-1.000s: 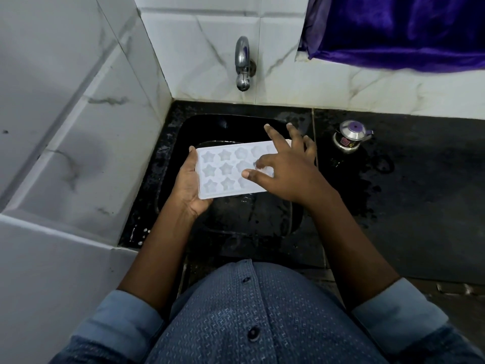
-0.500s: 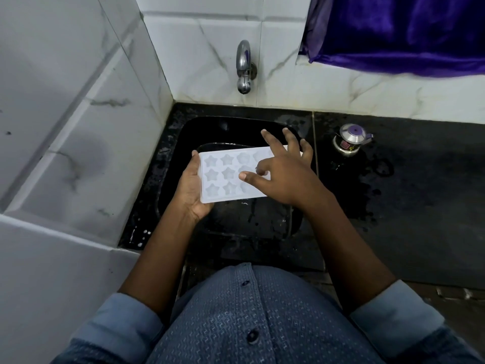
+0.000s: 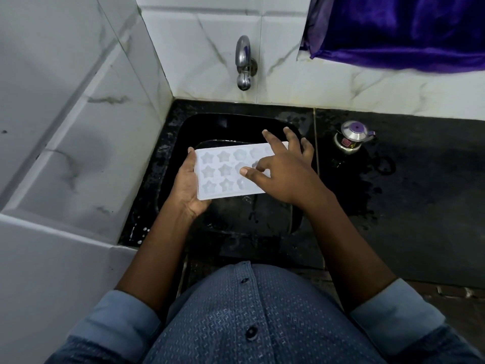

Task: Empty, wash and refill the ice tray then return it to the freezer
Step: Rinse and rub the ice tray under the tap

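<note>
1. Ice tray (image 3: 223, 177): white, held roughly level over the middle of the sink (image 3: 210, 124), cells facing up, not resting on the basin.
2. Left hand (image 3: 186, 186): you grip the tray's short end on the sink's left side. The palm cups it from below and the thumb lies along the edge.
3. Right hand (image 3: 284, 172): it lies spread on top of the tray toward the sink's right side and holds nothing. The thumb and bent forefinger press among the cells. The other fingers reach straight past the tray's far edge.
4. Progress, my reading: the cells in view look free of ice, so emptying seems done. Fingers working in the cells suggest you are mid-wash. Whether water sits in the cells I cannot tell.
5. Tap (image 3: 244, 64), on the wall behind the sink: no stream visible from it. The basin and the counter right of the sink look wet.
6. Left to do: finish the wash, rinse, refill, then carry the tray to the freezer. No freezer is in view.
7. Count:
   - one tray, two hands, one tap, one sink
   - one small steel pot (image 3: 351, 139) with a purple knob, on the counter right of the sink
   - one purple cloth (image 3: 406, 30), hanging above and right of the sink
8. Cells: three rows of star shapes, with four showing in the far row and fewer in the others. Your right hand covers the rest, so there is no full total.
</note>
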Demonstrator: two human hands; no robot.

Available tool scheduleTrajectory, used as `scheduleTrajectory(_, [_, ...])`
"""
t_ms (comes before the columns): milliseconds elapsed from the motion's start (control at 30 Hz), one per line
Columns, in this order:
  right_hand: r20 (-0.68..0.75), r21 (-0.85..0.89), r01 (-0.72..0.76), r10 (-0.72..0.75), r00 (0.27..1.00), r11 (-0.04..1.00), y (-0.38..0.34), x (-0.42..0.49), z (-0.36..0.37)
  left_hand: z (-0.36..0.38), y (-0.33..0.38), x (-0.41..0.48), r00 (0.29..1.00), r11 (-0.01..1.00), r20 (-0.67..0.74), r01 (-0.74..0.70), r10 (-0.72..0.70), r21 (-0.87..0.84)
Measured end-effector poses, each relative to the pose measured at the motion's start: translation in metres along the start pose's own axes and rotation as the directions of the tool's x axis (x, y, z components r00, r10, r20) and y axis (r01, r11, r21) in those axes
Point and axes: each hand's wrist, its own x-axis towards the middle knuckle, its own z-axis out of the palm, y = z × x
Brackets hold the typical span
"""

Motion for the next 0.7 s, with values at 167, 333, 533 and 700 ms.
scheduleTrajectory(167, [-0.021,-0.013,0.004,-0.004,1.000,1.000,-0.0010,0.0020,0.0017,0.0006,-0.0012,-0.0017,1.000,1.000,0.020,0.004,-0.005,0.014])
scheduleTrajectory(333, [0.003,0.004,0.023,-0.023,1.000,1.000,-0.0009,0.0032,0.0025,0.0007,0.0024,-0.0013,1.000,1.000,0.006,0.001,-0.001,0.018])
scheduleTrajectory(533, [-0.009,0.008,0.001,-0.001,1.000,1.000,-0.0018,0.0028,0.0033,0.0011,0.0032,-0.0002,1.000,0.999,-0.015,0.004,-0.003,0.032])
scheduleTrajectory(700, [-0.019,-0.005,0.007,-0.007,1.000,1.000,-0.0005,0.0036,0.0042,0.0034,0.0017,-0.0011,1.000,0.999,-0.019,0.009,-0.008,0.042])
